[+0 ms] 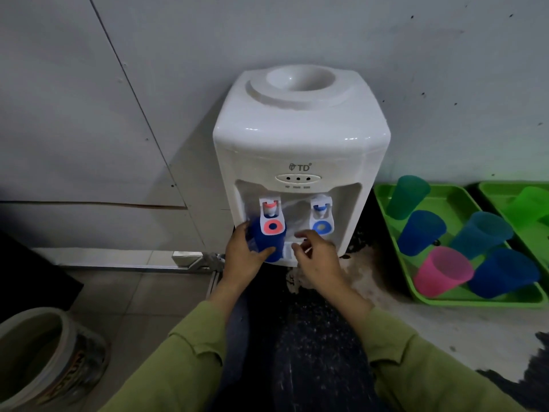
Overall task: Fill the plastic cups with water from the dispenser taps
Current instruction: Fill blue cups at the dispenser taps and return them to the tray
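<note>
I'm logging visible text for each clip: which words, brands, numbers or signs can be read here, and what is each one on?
"TD", with a small emblem to its left: on the front of the white water dispenser.
Tiny labels under the three indicator lights: too small to read.
Lettering on the side of the bucket: blurred and turned sideways, not readable.

The dispenser (300, 138) is smooth white plastic with a soft gloss along its top edge. The blue cup (276, 242) and pink cup (442, 272) are frosted translucent plastic, the green tray (475, 301) glossier. The sleeve (190, 361) looks like matt cloth, though dimness blurs its weave.
</note>
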Motion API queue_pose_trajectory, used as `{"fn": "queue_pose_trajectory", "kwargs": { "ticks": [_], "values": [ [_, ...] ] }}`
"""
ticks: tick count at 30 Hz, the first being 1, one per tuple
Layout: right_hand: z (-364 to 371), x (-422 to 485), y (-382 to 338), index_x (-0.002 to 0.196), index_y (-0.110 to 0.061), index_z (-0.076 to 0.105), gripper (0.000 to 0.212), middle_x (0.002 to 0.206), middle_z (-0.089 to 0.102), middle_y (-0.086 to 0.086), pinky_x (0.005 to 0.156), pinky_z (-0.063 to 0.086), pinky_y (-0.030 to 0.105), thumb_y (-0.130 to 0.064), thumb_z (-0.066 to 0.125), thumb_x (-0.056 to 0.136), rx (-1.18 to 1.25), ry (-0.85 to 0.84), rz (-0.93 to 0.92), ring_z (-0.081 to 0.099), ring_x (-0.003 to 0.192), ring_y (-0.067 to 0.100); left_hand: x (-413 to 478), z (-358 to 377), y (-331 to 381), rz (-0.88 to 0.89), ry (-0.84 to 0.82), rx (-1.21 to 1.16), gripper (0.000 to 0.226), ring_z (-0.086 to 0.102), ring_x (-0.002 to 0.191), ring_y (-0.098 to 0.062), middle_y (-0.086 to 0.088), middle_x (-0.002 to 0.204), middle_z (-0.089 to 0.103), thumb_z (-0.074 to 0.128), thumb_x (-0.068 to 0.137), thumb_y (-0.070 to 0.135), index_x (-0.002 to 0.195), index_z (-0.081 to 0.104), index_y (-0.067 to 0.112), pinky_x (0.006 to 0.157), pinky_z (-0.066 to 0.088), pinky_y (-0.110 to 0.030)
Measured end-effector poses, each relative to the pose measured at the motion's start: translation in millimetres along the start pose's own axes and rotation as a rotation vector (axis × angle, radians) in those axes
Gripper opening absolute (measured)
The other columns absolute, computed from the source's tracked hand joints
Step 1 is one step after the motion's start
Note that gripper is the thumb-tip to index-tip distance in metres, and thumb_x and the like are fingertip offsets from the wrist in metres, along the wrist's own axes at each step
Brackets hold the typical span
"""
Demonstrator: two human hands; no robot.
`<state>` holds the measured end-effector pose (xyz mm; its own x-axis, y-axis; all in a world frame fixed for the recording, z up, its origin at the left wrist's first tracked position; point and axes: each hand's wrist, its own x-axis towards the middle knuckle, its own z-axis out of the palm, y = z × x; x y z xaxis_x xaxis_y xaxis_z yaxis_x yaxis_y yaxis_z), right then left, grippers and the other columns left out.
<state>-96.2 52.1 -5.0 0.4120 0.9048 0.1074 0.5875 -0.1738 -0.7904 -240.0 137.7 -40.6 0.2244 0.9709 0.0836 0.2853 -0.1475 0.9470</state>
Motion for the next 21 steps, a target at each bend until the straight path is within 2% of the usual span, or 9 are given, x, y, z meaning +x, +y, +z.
{"fn": "queue_pose_trajectory", "kwargs": {
  "ticks": [2, 4, 6, 8, 10, 13, 15, 17, 21],
  "values": [
    [4, 12, -15, 0.115, -0.017, 0.056, 0.028, 0.075, 0.060, -0.001, 0.063, 0.042, 0.024, -0.030, 0.055, 0.090, -0.024, -0.026, -0.029, 0.054, 0.065, 0.013, -1, -1, -2, 0.007, 0.011, 0.019, 0.065, 0.060, 0.104, -0.013, -0.002, 0.119, 0.061, 0.081, 0.065, 0.007, 0.122, 0.051, 0.016, 0.080, 0.048, -0.010],
    [6, 24, -26, 0.108, -0.014, 0.058, 0.027, 0.079, 0.064, 0.006, 0.064, 0.044, 0.028, -0.035, 0.053, 0.092, -0.050, -0.047, -0.018, 0.058, 0.072, 0.021, -2, -1, -2, 0.005, 0.008, 0.001, 0.064, 0.061, 0.102, -0.014, 0.000, 0.116, 0.061, 0.080, 0.066, 0.005, 0.121, 0.050, 0.020, 0.075, 0.048, -0.007],
    [7, 34, -33, 0.099, -0.010, 0.059, 0.025, 0.085, 0.067, 0.010, 0.067, 0.047, 0.034, -0.033, 0.052, 0.092, -0.051, -0.076, 0.038, 0.061, 0.081, 0.028, -2, 1, -2, -0.004, -0.002, -0.038, 0.067, 0.060, 0.103, -0.013, 0.000, 0.118, 0.060, 0.080, 0.065, 0.005, 0.119, 0.048, 0.029, 0.081, 0.052, -0.018],
    [6, 40, -37, 0.096, -0.009, 0.061, 0.021, 0.092, 0.067, 0.013, 0.066, 0.043, 0.032, -0.028, 0.053, 0.092, -0.063, -0.100, 0.082, 0.061, 0.088, 0.031, -1, 2, -2, -0.007, -0.001, -0.051, 0.068, 0.060, 0.105, -0.016, -0.001, 0.118, 0.060, 0.079, 0.066, 0.005, 0.117, 0.045, 0.035, 0.087, 0.053, -0.031],
    [4, 41, -39, 0.095, -0.007, 0.062, 0.019, 0.098, 0.066, 0.015, 0.066, 0.039, 0.030, -0.023, 0.052, 0.092, -0.087, -0.125, 0.092, 0.059, 0.091, 0.031, 0, 3, -3, -0.013, -0.001, -0.044, 0.066, 0.060, 0.106, -0.018, 0.001, 0.116, 0.060, 0.078, 0.067, 0.005, 0.115, 0.046, 0.036, 0.089, 0.053, -0.035],
    [0, 37, -42, 0.078, -0.012, 0.053, 0.017, 0.088, 0.060, 0.013, 0.064, 0.034, 0.028, -0.020, 0.048, 0.092, -0.102, -0.172, 0.104, 0.053, 0.081, 0.027, 3, 4, -6, -0.031, -0.005, -0.033, 0.062, 0.061, 0.104, -0.016, 0.005, 0.113, 0.060, 0.079, 0.067, 0.006, 0.114, 0.048, 0.032, 0.085, 0.053, -0.026],
    [-5, 33, -44, 0.064, -0.018, 0.041, 0.028, 0.076, 0.052, 0.005, 0.057, 0.030, 0.029, -0.018, 0.045, 0.091, -0.120, -0.191, 0.093, 0.048, 0.074, 0.024, 4, 4, -6, -0.039, -0.007, -0.021, 0.062, 0.061, 0.100, -0.011, 0.008, 0.110, 0.059, 0.079, 0.066, 0.008, 0.115, 0.049, 0.029, 0.076, 0.051, -0.013],
    [-11, 29, -49, 0.059, -0.021, 0.036, 0.033, 0.066, 0.046, 0.000, 0.053, 0.033, 0.030, -0.018, 0.043, 0.091, -0.116, -0.200, 0.087, 0.048, 0.069, 0.024, 4, 3, -4, -0.035, -0.010, -0.003, 0.062, 0.058, 0.095, -0.006, 0.010, 0.108, 0.058, 0.080, 0.066, 0.010, 0.116, 0.048, 0.028, 0.069, 0.047, -0.005],
    [-24, 25, -61, 0.061, -0.020, 0.039, 0.033, 0.062, 0.048, 0.001, 0.065, 0.050, 0.041, -0.022, 0.041, 0.093, -0.086, -0.171, 0.095, 0.050, 0.059, 0.021, 5, 3, -3, -0.049, -0.014, 0.022, 0.066, 0.058, 0.098, -0.015, 0.001, 0.111, 0.059, 0.082, 0.065, 0.010, 0.122, 0.048, 0.015, 0.079, 0.047, -0.022]
  ]
}}
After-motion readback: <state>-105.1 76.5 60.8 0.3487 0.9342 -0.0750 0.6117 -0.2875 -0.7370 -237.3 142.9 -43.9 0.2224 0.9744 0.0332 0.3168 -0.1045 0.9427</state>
